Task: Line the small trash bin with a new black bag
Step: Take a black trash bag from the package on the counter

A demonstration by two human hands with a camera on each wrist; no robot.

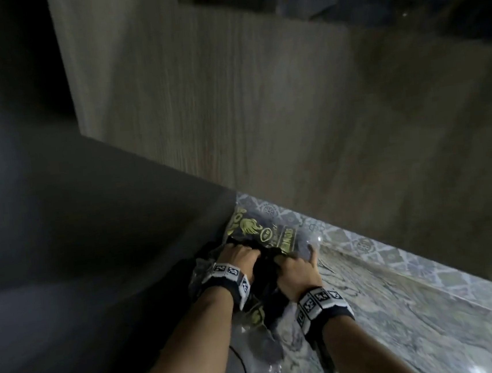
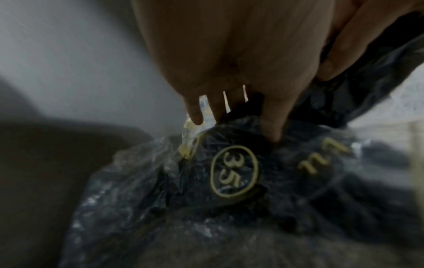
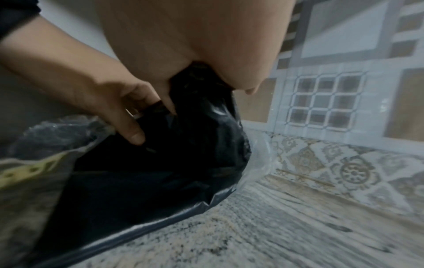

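Note:
A clear plastic packet [image 1: 258,233] with gold print holds folded black bags and lies in the corner of a marbled surface. It fills the left wrist view, where a gold "35" oval [image 2: 234,171] shows. My left hand [image 1: 239,254] grips the packet's open end, its fingers [image 2: 229,101] dug into the plastic. Beside it, my right hand [image 1: 294,267] grips a black bag [image 3: 160,172] that bulges out of the packet. The left hand's thumb and fingers [image 3: 128,116] pinch the same spot. No trash bin is in view.
A grey wall [image 1: 63,234] stands close on the left and a wood-grain panel [image 1: 231,112] behind. The marbled surface [image 1: 400,306] runs off to the right along a patterned tile border [image 1: 364,244]. A thin black cable [image 1: 241,364] lies near my left forearm.

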